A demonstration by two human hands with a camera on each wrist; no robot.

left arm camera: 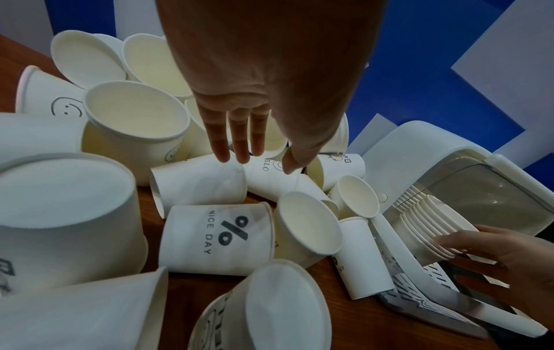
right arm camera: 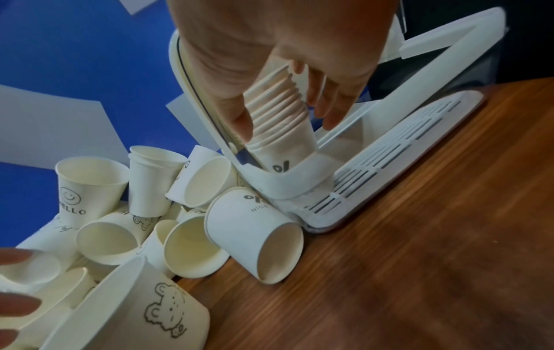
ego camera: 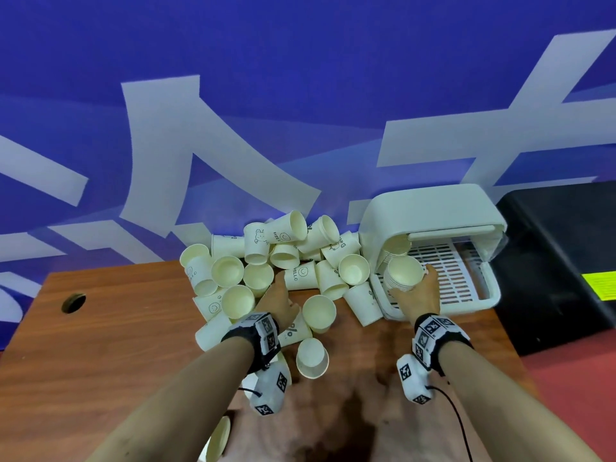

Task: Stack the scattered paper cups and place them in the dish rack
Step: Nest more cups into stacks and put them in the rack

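Note:
Many white paper cups (ego camera: 283, 258) lie jumbled on the wooden table (ego camera: 100, 345). Over the pile my left hand (ego camera: 278, 295) reaches with straight fingers (left arm camera: 239, 146). Their tips sit just above or on a lying "HELLO" cup (left arm camera: 270, 180), and the hand holds nothing. My right hand (ego camera: 420, 288) grips a tall stack of nested cups (right arm camera: 281, 142), thumb on one side and fingers on the other. The stack's base sits inside the front left corner of the white dish rack (right arm camera: 288, 184), whose lid (ego camera: 433, 208) is raised. Another cup (ego camera: 398, 245) shows further back under the lid.
A black box (ego camera: 560, 261) stands right of the rack, and a blue and white banner closes off the back. The table has a round hole (ego camera: 73, 302) at its left. Loose cups lie near me (ego camera: 311, 358), and one lies at the front edge (ego camera: 218, 438).

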